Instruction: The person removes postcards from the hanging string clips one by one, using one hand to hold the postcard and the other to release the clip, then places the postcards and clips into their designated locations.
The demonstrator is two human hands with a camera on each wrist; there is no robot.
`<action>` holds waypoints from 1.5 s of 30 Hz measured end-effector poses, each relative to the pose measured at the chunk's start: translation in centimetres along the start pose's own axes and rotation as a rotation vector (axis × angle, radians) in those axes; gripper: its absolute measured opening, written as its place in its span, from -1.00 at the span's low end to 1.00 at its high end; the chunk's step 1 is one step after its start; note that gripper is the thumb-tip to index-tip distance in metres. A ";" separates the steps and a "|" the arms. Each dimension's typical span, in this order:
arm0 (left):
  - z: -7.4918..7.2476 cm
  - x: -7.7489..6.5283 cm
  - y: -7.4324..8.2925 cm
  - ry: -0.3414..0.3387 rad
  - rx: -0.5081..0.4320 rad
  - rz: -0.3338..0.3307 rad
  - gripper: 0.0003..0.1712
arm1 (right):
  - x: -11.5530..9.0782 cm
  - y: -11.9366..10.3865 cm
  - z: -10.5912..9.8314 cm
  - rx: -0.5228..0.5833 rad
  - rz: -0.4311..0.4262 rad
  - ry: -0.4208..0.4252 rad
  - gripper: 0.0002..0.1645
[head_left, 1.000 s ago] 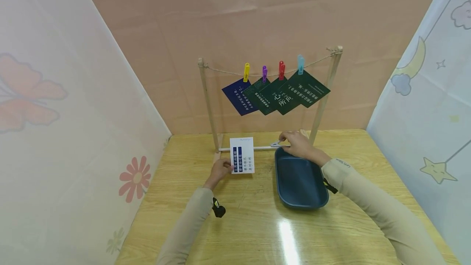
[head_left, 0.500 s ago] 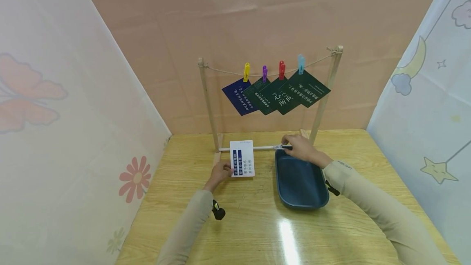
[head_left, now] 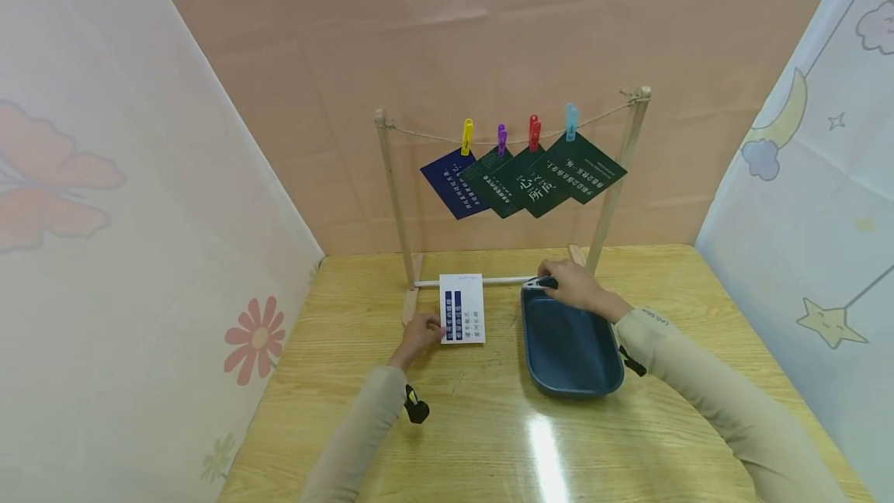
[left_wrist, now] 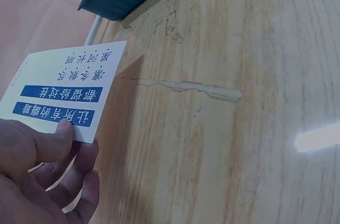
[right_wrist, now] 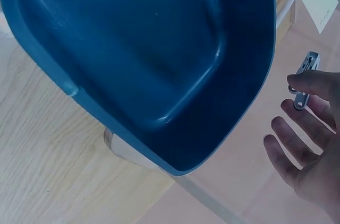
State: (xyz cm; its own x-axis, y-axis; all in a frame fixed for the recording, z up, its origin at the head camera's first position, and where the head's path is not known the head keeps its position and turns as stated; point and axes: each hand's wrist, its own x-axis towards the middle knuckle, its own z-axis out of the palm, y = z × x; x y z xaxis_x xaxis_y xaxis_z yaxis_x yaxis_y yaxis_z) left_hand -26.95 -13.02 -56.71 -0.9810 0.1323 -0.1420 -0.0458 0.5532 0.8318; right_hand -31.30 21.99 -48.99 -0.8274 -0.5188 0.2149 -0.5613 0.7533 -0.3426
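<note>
Between thumb and fingers, my left hand (head_left: 421,334) pinches the lower left corner of a white card (head_left: 471,301) printed with blue bands and writing. The left wrist view shows the thumb on the front of the card (left_wrist: 45,75), its other fingers bent behind. My right hand (head_left: 574,286) is over the far end of a dark blue tray (head_left: 569,344). It pinches a grey clothespin (right_wrist: 308,67) between thumb and forefinger, the other fingers spread apart. The inside of the tray (right_wrist: 122,33) is bare where it shows.
Behind stands a wooden frame (head_left: 394,200) with a string. Yellow (head_left: 468,137), purple (head_left: 501,140), red (head_left: 534,133) and light blue (head_left: 571,123) clothespins hold dark, overlapping cards (head_left: 580,169) on it. A white rod (head_left: 503,280) joins the frame's feet. Patterned cloths stand on both sides.
My left hand has brought the white card slightly lower and nearer. In my right hand the clothespin has turned, and that hand has shifted a little to the right.
</note>
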 end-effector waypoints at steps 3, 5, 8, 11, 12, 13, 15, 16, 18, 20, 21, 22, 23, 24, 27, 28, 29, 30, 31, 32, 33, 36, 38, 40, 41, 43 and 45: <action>0.2 0.0 -0.3 0.000 0.021 0.022 -0.87 | -0.1 0.1 0.1 -0.008 0.000 -0.006 -0.66; 0.3 0.0 -0.4 0.003 0.029 0.027 -0.88 | -0.2 0.2 0.2 -0.015 -0.006 -0.004 -0.65; 0.3 0.0 -0.6 0.006 0.040 0.029 -0.88 | -0.4 0.4 0.4 -0.022 -0.011 -0.003 -0.66; 0.3 0.0 -0.7 0.003 0.044 0.033 -0.87 | -0.6 0.5 0.5 -0.036 -0.011 -0.007 -0.67; 0.4 0.0 -0.8 0.002 0.044 0.031 -0.87 | -0.6 0.5 0.5 -0.041 -0.010 -0.009 -0.67; 0.4 0.0 -0.9 -0.001 0.044 0.030 -0.87 | -0.7 0.6 0.6 -0.044 -0.007 -0.012 -0.68; 0.4 -0.1 -1.0 -0.008 0.030 0.007 -0.88 | -0.8 0.6 0.7 -0.049 0.000 -0.015 -0.68; 0.5 -0.1 -1.0 -0.014 0.024 0.005 -0.89 | -0.8 0.6 0.8 -0.053 0.002 -0.016 -0.68; 0.6 -0.2 -1.1 -0.021 0.006 -0.009 -0.90 | -0.9 0.6 0.9 -0.058 0.007 -0.018 -0.69; 0.6 -0.3 -1.1 -0.028 -0.010 -0.002 -0.90 | -0.9 0.7 1.0 -0.070 0.013 -0.022 -0.68; 0.7 -0.3 -1.2 -0.031 -0.014 0.009 -0.90 | -1.0 0.7 1.1 -0.073 0.015 -0.025 -0.68; 0.7 -0.3 -1.2 -0.034 -0.023 0.019 -0.90 | -1.0 0.7 1.1 -0.079 0.015 -0.027 -0.68; 0.8 -0.4 -1.2 -0.034 -0.025 0.028 -0.90 | -1.1 0.8 1.2 -0.082 0.015 -0.031 -0.68; 0.8 -0.4 -1.3 -0.037 -0.027 0.041 -0.89 | -1.1 0.8 1.2 -0.082 0.018 -0.033 -0.68; 0.9 -0.6 -1.4 -0.047 -0.033 0.058 -0.88 | -1.2 1.0 1.5 -0.080 0.029 -0.038 -0.68; 0.9 -0.6 -1.4 -0.050 -0.033 0.062 -0.88 | -1.3 1.1 1.6 -0.082 0.033 -0.039 -0.68; 1.0 -0.6 -1.4 -0.054 -0.035 0.062 -0.89 | -1.3 1.2 1.6 -0.080 0.036 -0.040 -0.68; 1.0 -0.7 -1.4 -0.060 -0.040 0.058 -0.89 | -1.3 1.2 1.8 -0.079 0.041 -0.038 -0.69; 1.0 -0.7 -1.4 -0.063 -0.045 0.053 -0.91 | -1.3 1.3 1.8 -0.082 0.037 -0.040 -0.69; 1.0 -0.8 -1.4 -0.068 -0.044 0.051 -0.92 | -1.4 1.3 1.9 -0.085 0.036 -0.040 -0.69; 1.0 -0.8 -1.4 -0.070 -0.040 0.057 -0.92 | -1.4 1.3 1.9 -0.088 0.033 -0.039 -0.70; 1.0 -1.0 -1.4 -0.079 -0.027 0.048 -0.93 | -1.5 1.3 2.1 -0.096 0.033 -0.047 -0.70; 1.0 -1.0 -1.5 -0.087 -0.010 0.048 -0.92 | -1.6 1.3 2.1 -0.101 0.038 -0.056 -0.70; 1.0 -1.1 -1.6 -0.100 -0.011 0.044 -0.92 | -1.7 1.2 2.1 -0.100 0.045 -0.066 -0.70; 1.0 -1.1 -1.6 -0.109 -0.017 0.051 -0.91 | -1.7 1.2 2.1 -0.102 0.047 -0.070 -0.70; 0.8 -1.3 -1.7 -0.127 -0.029 0.091 -0.90 | -1.7 1.2 2.1 -0.098 0.051 -0.076 -0.70; 0.7 -1.4 -1.8 -0.141 -0.053 0.106 -0.89 | -1.7 1.2 2.1 -0.096 0.054 -0.077 -0.71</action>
State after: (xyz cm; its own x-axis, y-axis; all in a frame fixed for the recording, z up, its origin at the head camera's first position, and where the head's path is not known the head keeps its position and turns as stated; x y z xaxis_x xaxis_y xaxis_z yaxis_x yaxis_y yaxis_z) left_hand -25.34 -13.62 -58.38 -0.9448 0.3039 -0.1229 0.0428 0.4861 0.8729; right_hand -30.50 22.91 -51.69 -0.8549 -0.5033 0.1261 -0.5180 0.8143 -0.2619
